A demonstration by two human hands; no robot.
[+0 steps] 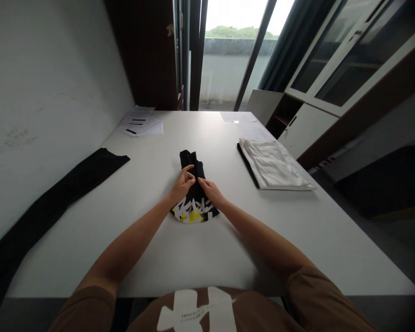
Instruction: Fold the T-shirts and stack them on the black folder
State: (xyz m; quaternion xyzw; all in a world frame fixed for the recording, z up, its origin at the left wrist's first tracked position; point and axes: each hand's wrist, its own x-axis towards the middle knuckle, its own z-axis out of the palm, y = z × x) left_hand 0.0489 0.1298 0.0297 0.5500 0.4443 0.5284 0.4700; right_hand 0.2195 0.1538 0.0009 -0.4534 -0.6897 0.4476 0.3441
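Observation:
In the middle of the table lies a black fabric piece (190, 193) with a white and yellow print along its near edge. Its far end is folded up into a narrow, uneven strip. My left hand (183, 185) is on the left side of the cloth, fingers curled and thumb close to them at the fold. From the right, my right hand (211, 192) pinches the same fold between thumb and fingers. The fingertips of the two hands almost meet. Some of the cloth under my hands is hidden.
A long black fabric strip (67, 186) runs along the left edge beside the wall. On the right sits a stack of folded white cloth (275, 163) with black cloth beneath. Papers (141, 122) lie at the back left, and a sheet (238, 117) at the back right.

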